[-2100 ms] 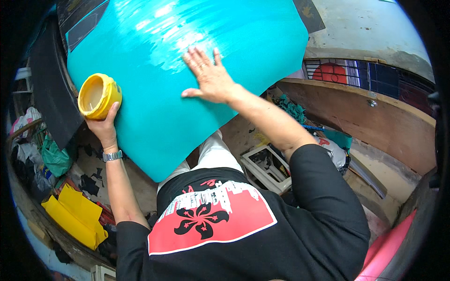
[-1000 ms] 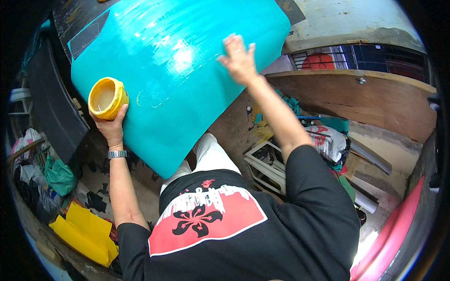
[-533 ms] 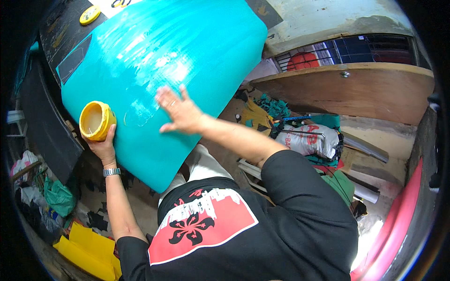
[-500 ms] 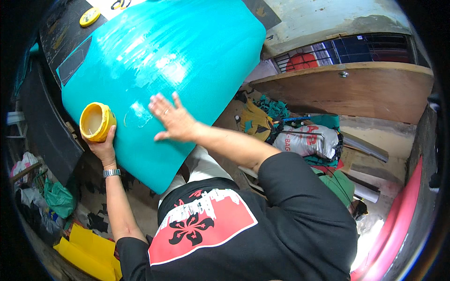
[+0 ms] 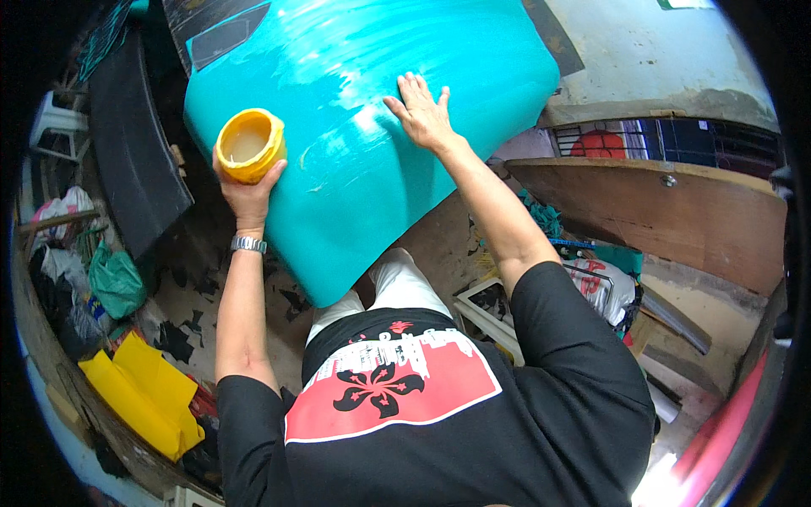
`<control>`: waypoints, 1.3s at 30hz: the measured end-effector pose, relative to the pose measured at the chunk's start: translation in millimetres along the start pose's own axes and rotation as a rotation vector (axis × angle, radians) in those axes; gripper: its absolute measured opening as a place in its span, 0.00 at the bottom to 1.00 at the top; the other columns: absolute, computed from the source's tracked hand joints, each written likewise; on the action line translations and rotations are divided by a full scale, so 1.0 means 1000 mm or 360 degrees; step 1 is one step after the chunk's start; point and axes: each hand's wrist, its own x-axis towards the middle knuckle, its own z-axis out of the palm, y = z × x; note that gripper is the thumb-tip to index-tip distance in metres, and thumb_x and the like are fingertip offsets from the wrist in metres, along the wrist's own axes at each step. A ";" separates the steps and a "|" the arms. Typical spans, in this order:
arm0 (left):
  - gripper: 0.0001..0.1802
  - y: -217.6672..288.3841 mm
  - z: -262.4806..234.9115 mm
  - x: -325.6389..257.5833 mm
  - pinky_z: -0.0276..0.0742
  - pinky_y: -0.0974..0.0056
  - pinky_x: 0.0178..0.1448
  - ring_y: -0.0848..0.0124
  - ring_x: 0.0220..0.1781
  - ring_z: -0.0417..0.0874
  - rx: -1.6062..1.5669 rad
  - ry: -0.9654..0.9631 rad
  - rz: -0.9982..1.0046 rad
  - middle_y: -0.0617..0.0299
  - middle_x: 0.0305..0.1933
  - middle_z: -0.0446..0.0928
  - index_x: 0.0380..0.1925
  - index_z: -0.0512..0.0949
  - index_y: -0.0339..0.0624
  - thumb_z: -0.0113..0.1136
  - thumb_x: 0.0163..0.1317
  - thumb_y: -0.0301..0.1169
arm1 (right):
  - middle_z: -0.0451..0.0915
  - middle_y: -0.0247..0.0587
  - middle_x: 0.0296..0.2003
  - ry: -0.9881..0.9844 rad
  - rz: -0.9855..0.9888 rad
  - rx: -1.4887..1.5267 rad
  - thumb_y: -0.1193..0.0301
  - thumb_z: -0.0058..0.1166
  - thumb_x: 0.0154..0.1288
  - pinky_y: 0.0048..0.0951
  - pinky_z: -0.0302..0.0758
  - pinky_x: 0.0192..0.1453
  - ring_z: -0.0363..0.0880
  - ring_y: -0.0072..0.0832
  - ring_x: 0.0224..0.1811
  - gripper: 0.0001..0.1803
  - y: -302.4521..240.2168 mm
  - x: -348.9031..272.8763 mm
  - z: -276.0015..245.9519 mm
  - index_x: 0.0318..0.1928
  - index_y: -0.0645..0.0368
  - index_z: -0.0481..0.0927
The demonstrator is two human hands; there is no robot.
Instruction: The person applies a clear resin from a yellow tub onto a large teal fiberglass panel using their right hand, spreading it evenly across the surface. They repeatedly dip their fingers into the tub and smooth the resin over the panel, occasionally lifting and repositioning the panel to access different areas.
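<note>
My left hand is wrapped round the lower side of a yellow jar. The jar has no lid on it and is tilted toward me, with a pale, cloudy liquid inside. A large teal sheet lies spread in front of me, and the jar is over its left side. Wet, shiny streaks cover much of the sheet's far part. Palm down, my right hand lies with fingers spread at the streaked area; whether the whole palm touches it, I cannot tell.
A dark rectangular piece lies at the sheet's far left corner. Left stands a curved black panel; below are a green bag and a folded yellow sheet. A wooden board and a white sack are at right.
My right hand has moved away from me and to the right across the teal sheet. The view has shifted, and my left hand still holds the jar.
</note>
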 end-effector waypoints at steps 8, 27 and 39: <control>0.59 0.011 0.003 0.004 0.69 0.57 0.69 0.60 0.65 0.72 -0.0037 0.0036 0.0045 0.53 0.64 0.69 0.69 0.57 0.43 0.85 0.37 0.33 | 0.59 0.53 0.71 -0.0227 -0.0768 0.0244 0.45 0.48 0.69 0.55 0.56 0.72 0.61 0.42 0.71 0.40 -0.087 -0.069 0.024 0.75 0.49 0.56; 0.56 0.009 0.005 -0.001 0.67 0.52 0.71 0.53 0.68 0.68 0.0332 0.0023 0.0284 0.50 0.66 0.66 0.68 0.59 0.42 0.83 0.39 0.39 | 0.82 0.48 0.26 -0.1929 0.0483 0.2778 0.45 0.49 0.71 0.15 0.62 0.14 0.65 0.13 0.10 0.29 -0.124 -0.036 -0.030 0.54 0.59 0.80; 0.60 0.012 0.000 0.002 0.68 0.53 0.71 0.56 0.67 0.69 0.0078 0.0057 0.0016 0.52 0.66 0.64 0.69 0.55 0.45 0.84 0.39 0.41 | 0.54 0.43 0.76 0.0143 0.0120 0.0534 0.37 0.24 0.74 0.66 0.28 0.76 0.41 0.43 0.80 0.40 -0.014 0.011 0.005 0.66 0.50 0.74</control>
